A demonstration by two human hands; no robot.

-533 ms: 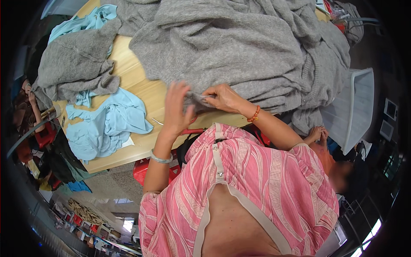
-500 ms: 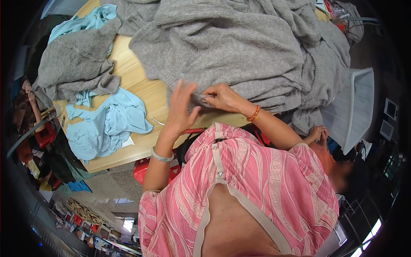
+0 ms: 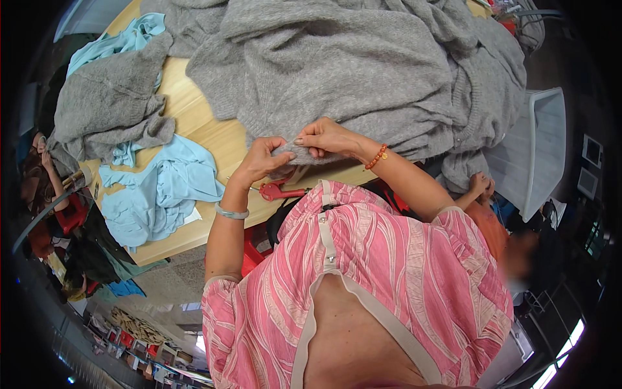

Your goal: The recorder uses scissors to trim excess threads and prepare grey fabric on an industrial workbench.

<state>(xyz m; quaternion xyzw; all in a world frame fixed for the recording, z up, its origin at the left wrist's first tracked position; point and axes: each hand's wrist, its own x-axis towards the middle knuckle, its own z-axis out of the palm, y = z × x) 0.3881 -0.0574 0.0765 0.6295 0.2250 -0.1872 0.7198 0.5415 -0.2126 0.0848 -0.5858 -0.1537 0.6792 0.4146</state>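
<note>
A large grey knitted garment (image 3: 337, 78) lies in folds over the table, its near edge drawn up to my body. My left hand (image 3: 264, 157) pinches that edge between thumb and fingers. Close beside it on the right, my right hand (image 3: 324, 137) is closed on the same knit, with thumb and forefinger pressed together. Anything small between the fingertips is too fine to make out. Just below my left hand, a red clamp-like tool (image 3: 280, 191) sits at the table's near edge.
Pale blue cloth (image 3: 162, 191) and a smaller grey knitted piece (image 3: 107, 97) lie on the wooden table (image 3: 194, 123) at left. A white plastic bin (image 3: 528, 155) stands at right. Beside it is another person's hand (image 3: 480, 184); a further person (image 3: 48, 162) sits at far left.
My left hand has come down from a blurred, raised position onto the knit edge beside my right hand. The red tool shows more now.
</note>
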